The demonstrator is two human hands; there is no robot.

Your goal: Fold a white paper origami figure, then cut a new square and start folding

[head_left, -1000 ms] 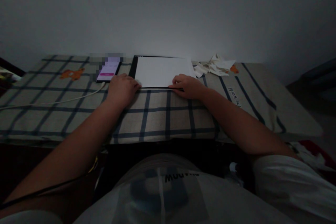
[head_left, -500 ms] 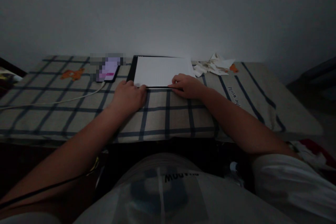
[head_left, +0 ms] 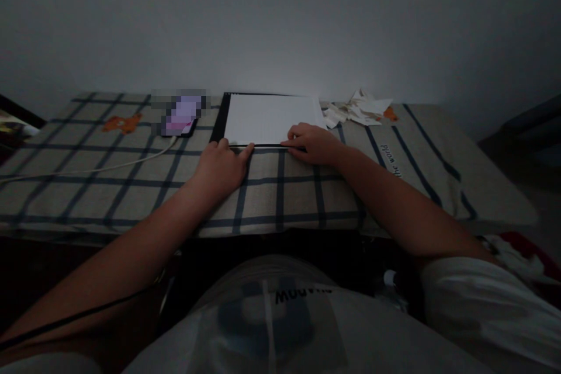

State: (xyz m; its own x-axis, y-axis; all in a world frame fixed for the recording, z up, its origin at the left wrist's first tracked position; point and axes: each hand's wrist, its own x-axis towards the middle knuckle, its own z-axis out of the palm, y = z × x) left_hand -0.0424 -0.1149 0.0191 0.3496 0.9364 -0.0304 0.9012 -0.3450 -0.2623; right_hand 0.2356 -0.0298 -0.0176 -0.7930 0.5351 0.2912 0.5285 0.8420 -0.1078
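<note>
A white sheet of paper (head_left: pixel 267 117) lies on a thin, black-framed light pad (head_left: pixel 219 120), which is set flat against the wall side of the table. My left hand (head_left: pixel 222 166) rests at the pad's front left corner, its thumb stretched out to the right along the front edge and its fingers at the corner. At the front right, my right hand (head_left: pixel 316 145) has thumb and forefinger close together at the paper's near edge. The palm hides the sheet's right front corner.
Left of the pad lies a phone (head_left: pixel 183 114) with a lit screen and a white cable (head_left: pixel 131 162). Crumpled paper scraps (head_left: pixel 359 108) lie to the right. A checked cloth (head_left: pixel 298 190) covers the table, and the wall (head_left: pixel 280 23) stands right behind it.
My left hand has shifted slightly to the right, and its thumb now reaches further along the front edge. My right hand, the paper and the pad have stayed in place.
</note>
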